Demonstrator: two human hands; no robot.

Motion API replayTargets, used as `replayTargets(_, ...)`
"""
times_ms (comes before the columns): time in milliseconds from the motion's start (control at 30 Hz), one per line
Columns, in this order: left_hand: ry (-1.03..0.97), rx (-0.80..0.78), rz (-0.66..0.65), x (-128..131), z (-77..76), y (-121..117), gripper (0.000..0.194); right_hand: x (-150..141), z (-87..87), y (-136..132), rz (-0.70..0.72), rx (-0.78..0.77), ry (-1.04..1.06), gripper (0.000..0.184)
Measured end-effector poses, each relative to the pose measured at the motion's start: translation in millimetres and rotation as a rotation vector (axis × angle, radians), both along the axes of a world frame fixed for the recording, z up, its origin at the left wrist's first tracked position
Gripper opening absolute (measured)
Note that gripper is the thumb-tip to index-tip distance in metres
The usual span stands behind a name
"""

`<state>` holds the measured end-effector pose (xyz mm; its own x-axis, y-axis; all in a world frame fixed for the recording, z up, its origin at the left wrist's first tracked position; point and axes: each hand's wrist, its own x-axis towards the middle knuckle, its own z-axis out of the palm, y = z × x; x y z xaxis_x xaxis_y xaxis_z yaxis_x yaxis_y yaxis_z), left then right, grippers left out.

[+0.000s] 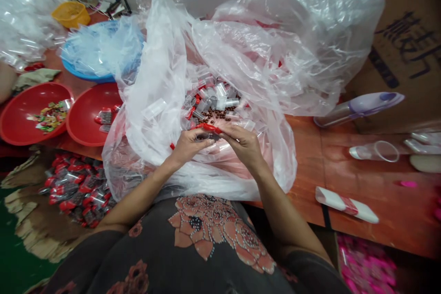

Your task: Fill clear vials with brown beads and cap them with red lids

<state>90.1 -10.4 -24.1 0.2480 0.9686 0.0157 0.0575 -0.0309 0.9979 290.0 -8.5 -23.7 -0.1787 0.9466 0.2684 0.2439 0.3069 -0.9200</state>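
Note:
Both hands meet over an open clear plastic bag. My left hand is closed on a small clear plastic container with a red part along its top. Fingers of my right hand pinch the right end of that red part. Much of the container is hidden by the fingers. Just beyond the hands, inside the bag, lies a pile of clear plastic containers mixed with red pieces. Small brown beads are scattered among them.
Left are a red bowl with colourful bits, another red bowl and a blue basin. Red-capped containers are heaped below. Right are a lidded bottle, a clear cup, a white packet and a cardboard box.

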Motion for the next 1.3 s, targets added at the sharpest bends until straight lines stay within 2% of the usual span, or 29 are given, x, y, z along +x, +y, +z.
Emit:
replayTargets(100,-0.042,-0.024,0.032,3,-1.9,0,0.026,-5,-6.5,-9,-0.07,-0.002,0.0,0.029)
replayTargets(233,-0.095,-0.056,0.105,9,-4.8,-3,0.027,-15,-12.3,-23,-0.124,-0.025,-0.006,0.052)
replayTargets(300,-0.116,-0.067,0.146,12,-6.2,-5,0.023,-17,-13.3,-27,-0.123,-0.057,0.026,0.057)
replayTargets(433,-0.129,-0.105,0.154,16,-7.2,-8,0.027,-21,-13.0,-29,-0.197,-0.225,0.247,0.034)
replayTargets(533,-0.113,-0.099,0.155,19,-6.7,-11,0.03,-25,-13.7,-30,-0.282,-0.295,0.378,0.031)
replayTargets(667,-0.116,-0.086,0.161,21,-6.4,-15,0.032,-27,-18.2,-32,-0.323,-0.164,0.325,0.026)
replayTargets(767,-0.201,-0.132,0.149,23,-6.8,-16,0.028,-22,-24.6,-30,-0.248,0.018,0.165,0.027)
replayTargets(833,-0.291,-0.196,0.153,24,-7.2,-15,0.032,-17,-29.9,-27,-0.135,0.082,0.085,0.037)
replayTargets(967,-0.358,-0.303,0.179,24,-7.1,-11,0.047,-7,-37.5,-19,0.041,0.096,-0.046,0.085)
replayTargets(1000,-0.353,-0.317,0.18,23,-6.5,-10,0.05,-5,-38.2,-18,0.056,0.115,-0.092,0.091)
replayTargets(1167,-0.366,-0.359,0.15,16,-2.7,-5,0.06,-1,-36.4,-22,0.031,0.247,-0.22,0.088)
replayTargets(1300,-0.265,-0.308,0.063,8,-3.9,-5,0.059,-5,-31.7,-30,0.081,0.273,-0.351,0.101)
